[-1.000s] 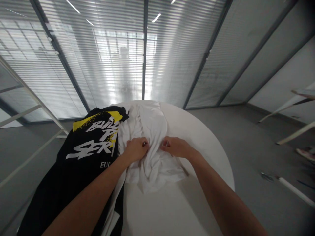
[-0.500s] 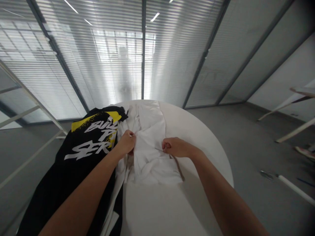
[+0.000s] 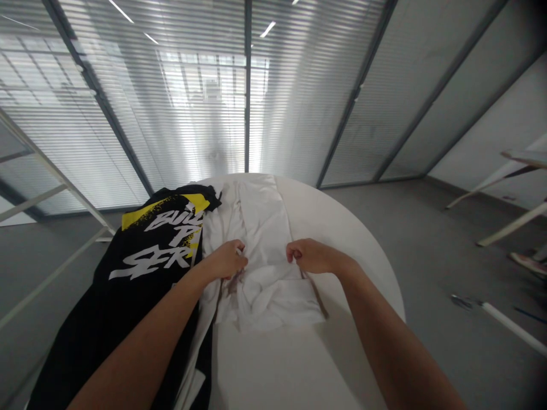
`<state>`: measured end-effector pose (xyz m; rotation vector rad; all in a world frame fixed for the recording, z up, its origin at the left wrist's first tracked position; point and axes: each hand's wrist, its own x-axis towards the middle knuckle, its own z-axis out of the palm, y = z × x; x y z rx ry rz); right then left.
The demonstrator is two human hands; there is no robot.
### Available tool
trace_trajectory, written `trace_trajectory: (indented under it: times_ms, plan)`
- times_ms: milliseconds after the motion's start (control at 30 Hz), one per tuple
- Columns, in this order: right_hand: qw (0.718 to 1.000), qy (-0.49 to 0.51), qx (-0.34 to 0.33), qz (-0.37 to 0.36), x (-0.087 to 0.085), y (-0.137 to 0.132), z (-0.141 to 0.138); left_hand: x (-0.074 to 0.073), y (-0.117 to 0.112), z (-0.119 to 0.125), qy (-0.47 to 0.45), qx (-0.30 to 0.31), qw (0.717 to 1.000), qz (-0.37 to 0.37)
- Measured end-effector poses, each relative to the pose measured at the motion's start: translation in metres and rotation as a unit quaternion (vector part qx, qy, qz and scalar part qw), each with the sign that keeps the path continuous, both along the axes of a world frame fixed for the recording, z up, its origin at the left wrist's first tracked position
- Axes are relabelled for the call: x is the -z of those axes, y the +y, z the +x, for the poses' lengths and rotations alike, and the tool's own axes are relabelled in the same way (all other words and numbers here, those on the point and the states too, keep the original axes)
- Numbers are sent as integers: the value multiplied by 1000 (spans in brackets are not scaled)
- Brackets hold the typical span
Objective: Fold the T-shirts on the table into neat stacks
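A crumpled white cloth garment [image 3: 265, 228] lies on the round white table [image 3: 350, 273]. My left hand [image 3: 226, 259] pinches the garment near its middle left, and my right hand [image 3: 311, 256] pinches a fold on its right side, the two hands a short way apart. A thin brownish strip [image 3: 315, 293] runs out from under the white fabric below my right hand. To the left, a black T-shirt [image 3: 158, 250] with yellow and white print hangs over the table edge, partly hidden by my left forearm.
Slatted blinds behind glass partitions [image 3: 171, 114] stand beyond the table. A white frame [image 3: 55, 188] stands on the left. On the grey floor at right lie a white tube [image 3: 508, 324] and a shoe [image 3: 527, 263], beside pale table legs [image 3: 508, 222].
My left hand has moved down and right, closer to my right hand. The white garment now lies flatter, with its central fold pulled out.
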<state>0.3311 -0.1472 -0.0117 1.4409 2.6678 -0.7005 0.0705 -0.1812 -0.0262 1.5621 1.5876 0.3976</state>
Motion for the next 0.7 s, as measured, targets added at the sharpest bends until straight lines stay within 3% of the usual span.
trace_trajectory:
  times_ms: [167, 300, 400, 500, 600, 700]
  plan:
    - [999, -14, -1, 37, -3, -2, -4, -9, 0, 8, -110, -73, 991, -2]
    - [998, -42, -3, 44, -3, -3, -9, -15, -1, 8, -233, -120, 964, -43]
    - [998, -45, -13, 30, -1, -3, -10, -17, 0, 7, -286, -138, 948, -7]
    - [999, -35, -29, 25, 0, -4, -9, -20, 0, 8, -310, -145, 938, 55]
    - [999, -40, -31, 12, -1, -6, -9, -23, 1, 10, -328, -113, 934, 84]
    - [999, -45, -17, 3, -3, -7, -9, -17, 5, 7, -284, -117, 949, 76]
